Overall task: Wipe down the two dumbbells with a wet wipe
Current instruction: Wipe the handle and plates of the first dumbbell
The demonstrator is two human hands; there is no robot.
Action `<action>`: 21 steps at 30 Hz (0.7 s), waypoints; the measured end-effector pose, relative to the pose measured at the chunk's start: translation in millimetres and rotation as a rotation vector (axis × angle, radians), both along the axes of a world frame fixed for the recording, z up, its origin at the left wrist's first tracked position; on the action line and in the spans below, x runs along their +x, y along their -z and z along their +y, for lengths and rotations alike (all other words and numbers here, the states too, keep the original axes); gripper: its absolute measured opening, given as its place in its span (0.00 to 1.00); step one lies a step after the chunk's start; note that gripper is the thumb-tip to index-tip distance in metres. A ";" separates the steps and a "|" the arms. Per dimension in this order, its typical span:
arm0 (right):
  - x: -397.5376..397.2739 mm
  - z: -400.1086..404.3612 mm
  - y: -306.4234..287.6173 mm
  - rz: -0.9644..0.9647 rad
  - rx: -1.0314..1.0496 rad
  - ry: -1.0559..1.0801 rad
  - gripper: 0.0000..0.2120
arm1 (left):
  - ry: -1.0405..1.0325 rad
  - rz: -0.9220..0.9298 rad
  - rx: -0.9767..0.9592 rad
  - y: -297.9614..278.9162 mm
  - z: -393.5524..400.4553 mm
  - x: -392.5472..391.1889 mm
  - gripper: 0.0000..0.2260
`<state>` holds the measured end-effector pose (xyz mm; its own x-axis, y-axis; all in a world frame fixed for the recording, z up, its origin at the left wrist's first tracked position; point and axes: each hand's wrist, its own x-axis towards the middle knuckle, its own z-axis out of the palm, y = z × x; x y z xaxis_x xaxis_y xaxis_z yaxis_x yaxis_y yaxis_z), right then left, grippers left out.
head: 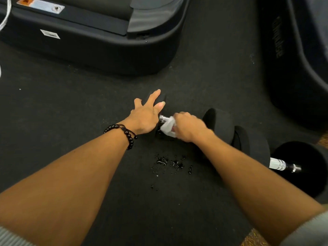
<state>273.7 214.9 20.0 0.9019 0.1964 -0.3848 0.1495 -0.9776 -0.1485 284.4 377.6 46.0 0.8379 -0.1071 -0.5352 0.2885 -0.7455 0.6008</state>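
Two black dumbbells lie on the dark floor. The nearer-centre dumbbell (219, 122) has a chrome handle (163, 118). My left hand (146, 115) rests with spread fingers on its left head, steadying it. My right hand (189, 126) grips a white wet wipe (168, 127) wrapped round that handle, hiding most of the bar. The second dumbbell (300, 166) lies to the right, its chrome handle showing between two black heads, with nothing touching it.
A black treadmill base (99, 48) fills the upper left, and another dark machine (298, 64) stands at the right. Drops of liquid (170, 164) glisten on the floor mat just in front of the first dumbbell.
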 end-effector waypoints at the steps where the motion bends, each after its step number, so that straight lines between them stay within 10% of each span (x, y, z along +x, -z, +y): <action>1: 2.9 -5.9 -6.3 0.050 -0.109 -0.003 0.18 | 0.001 0.006 0.008 -0.2 0.4 1.3 0.26; 4: 4.6 -18.1 -19.4 0.121 -0.267 0.005 0.15 | 0.029 0.018 0.024 -4.5 -0.6 4.3 0.26; 10: 0.5 0.9 4.4 -0.356 0.427 0.432 0.12 | 0.081 -0.001 0.054 -12.5 -3.8 15.1 0.25; 13: 2.6 16.9 18.2 -0.545 0.456 0.556 0.12 | 0.124 -0.017 0.076 -21.0 -8.3 17.9 0.24; 21: -46.4 55.9 60.2 -0.486 0.565 0.389 0.08 | 0.204 -0.008 0.136 -25.5 -12.5 19.8 0.24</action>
<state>227.3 270.8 -40.2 0.9850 -0.1166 0.1269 -0.0091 -0.7704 -0.6375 304.2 365.1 71.5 0.8106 -0.2016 -0.5498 0.1199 -0.8619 0.4927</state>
